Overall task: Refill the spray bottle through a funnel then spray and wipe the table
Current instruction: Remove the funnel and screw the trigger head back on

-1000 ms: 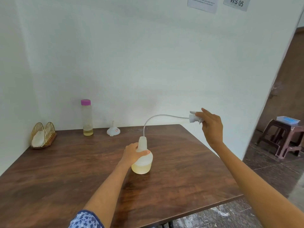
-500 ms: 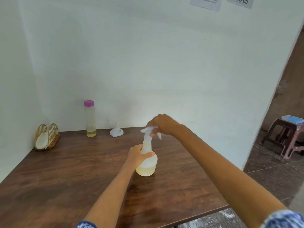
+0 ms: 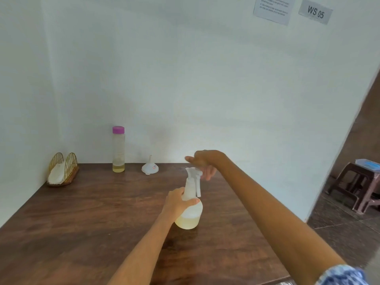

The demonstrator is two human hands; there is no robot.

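Left hand (image 3: 178, 203): grasping spray bottle (image 3: 190, 210) neck
Right hand (image 3: 203, 163): blurred at trigger head (image 3: 193, 173); grasp unclear
Behind: funnel (image 3: 150, 167), pink-capped bottle (image 3: 118, 149), napkin holder (image 3: 62, 171)
Worktop (image 3: 82, 212): dark wood, white walls

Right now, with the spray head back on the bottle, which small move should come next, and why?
Probably twist the spray head tight with the right hand: the left hand grips the spray bottle at its neck, steadying it upright on the table.

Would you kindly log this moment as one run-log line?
step: fitting sprayer head | left hand: grips spray bottle neck | right hand: on sprayer head | funnel: inverted, unused | table: unwiped
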